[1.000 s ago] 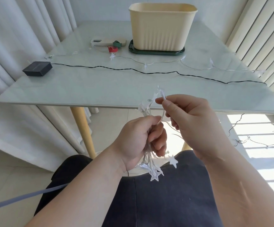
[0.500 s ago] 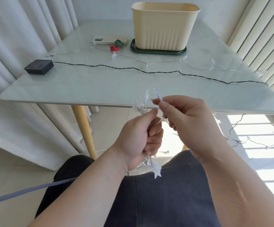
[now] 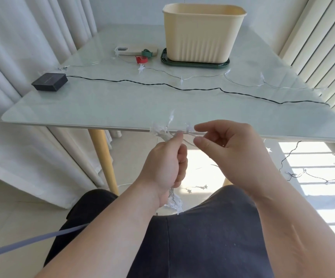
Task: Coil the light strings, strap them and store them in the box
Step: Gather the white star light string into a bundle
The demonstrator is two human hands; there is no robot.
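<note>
The left grip (image 3: 163, 167) is clenched in a fist round a coiled bundle of star light string (image 3: 162, 131). Clear stars stick out above the thumb and more hang below the heel of the hand, over the person's dark lap. A thin strand runs from that fist rightward into the right grip (image 3: 229, 155). There it passes between forefinger and thumb, which stand slightly apart; whether the right grip actually holds the strand I cannot tell. Both are just in front of the near edge of the bench (image 3: 102, 109).

On the bench, a black solar panel box (image 3: 49, 82) sits at the left, and its black cable (image 3: 182, 89) runs across to the right edge. Beyond it lies a clear star string (image 3: 202, 76). At the far side a cream box (image 3: 202, 35) stands on a dark green lid (image 3: 194, 64), with a red strap (image 3: 141, 60) and a green strap (image 3: 147, 53) just to its left. More string lies on the floor at right (image 3: 313, 175).
</note>
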